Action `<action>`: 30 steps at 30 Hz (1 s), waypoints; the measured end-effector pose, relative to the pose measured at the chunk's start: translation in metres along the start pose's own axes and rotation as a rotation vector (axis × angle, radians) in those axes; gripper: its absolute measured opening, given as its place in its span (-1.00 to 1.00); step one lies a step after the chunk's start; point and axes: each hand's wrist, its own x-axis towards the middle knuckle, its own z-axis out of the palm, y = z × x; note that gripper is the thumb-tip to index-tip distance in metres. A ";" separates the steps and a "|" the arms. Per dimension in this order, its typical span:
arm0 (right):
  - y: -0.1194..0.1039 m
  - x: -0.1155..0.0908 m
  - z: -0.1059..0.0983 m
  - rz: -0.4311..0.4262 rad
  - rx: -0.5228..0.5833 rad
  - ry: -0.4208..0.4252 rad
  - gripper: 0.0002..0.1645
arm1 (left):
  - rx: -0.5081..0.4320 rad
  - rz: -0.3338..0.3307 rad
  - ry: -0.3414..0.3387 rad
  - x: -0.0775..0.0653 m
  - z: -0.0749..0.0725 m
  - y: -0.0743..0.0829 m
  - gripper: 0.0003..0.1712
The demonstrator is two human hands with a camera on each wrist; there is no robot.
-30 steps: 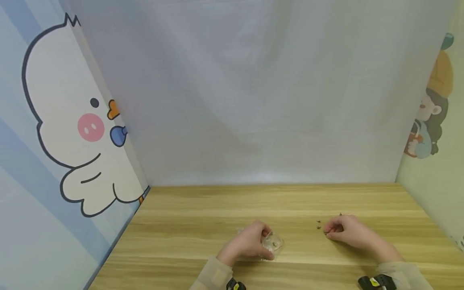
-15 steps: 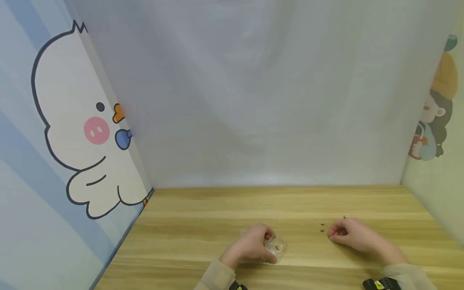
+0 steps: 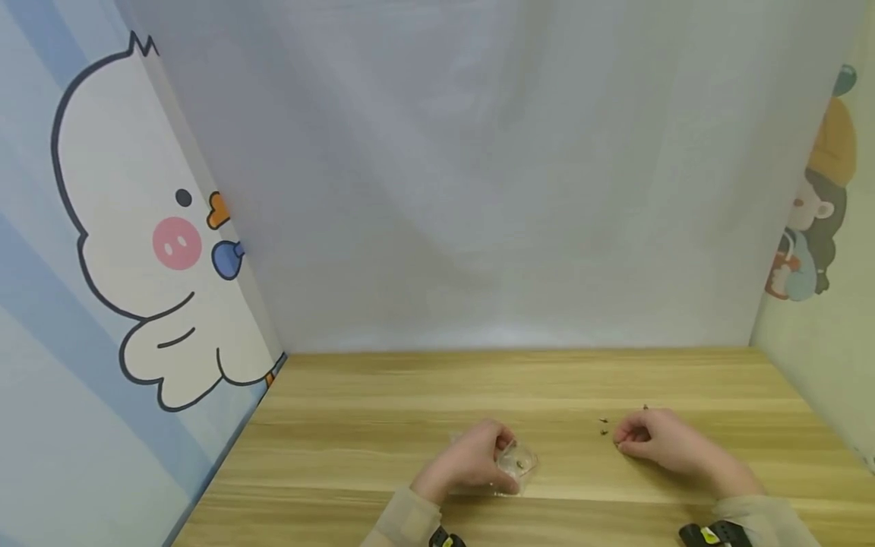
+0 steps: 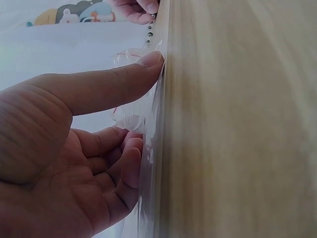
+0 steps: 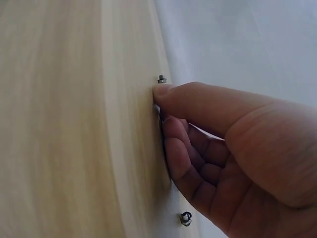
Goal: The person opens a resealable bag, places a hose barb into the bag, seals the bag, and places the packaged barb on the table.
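My left hand (image 3: 472,457) holds a clear plastic bag (image 3: 517,461) against the table, thumb on the near side and fingers on the far side. A tiny metal piece shows within the bag's outline. In the left wrist view the crinkled bag (image 4: 130,116) spreads between thumb and fingers. To the right, my right hand (image 3: 666,442) rests low on the wood, thumb and forefinger brought together at a small metal screw (image 3: 618,444), mostly hidden by the fingertips. Beyond the thumb tip in the right wrist view stands another small screw (image 5: 162,78); one more metal piece (image 5: 185,218) lies below the fingers.
Two loose screws (image 3: 604,426) lie just left of the right hand, and another screw (image 3: 645,407) sits behind it. The wooden table (image 3: 383,380) ends at a grey-white curtain (image 3: 506,228). Printed cartoon walls (image 3: 130,228) flank both sides.
The head view shifts slightly and comes partly back. Both hands stay in nearly the same places, the left on the bag and the right at the screw.
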 end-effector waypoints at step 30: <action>-0.006 0.001 0.002 -0.023 0.016 -0.013 -0.92 | 0.008 -0.033 -0.004 -0.002 -0.002 0.002 -0.27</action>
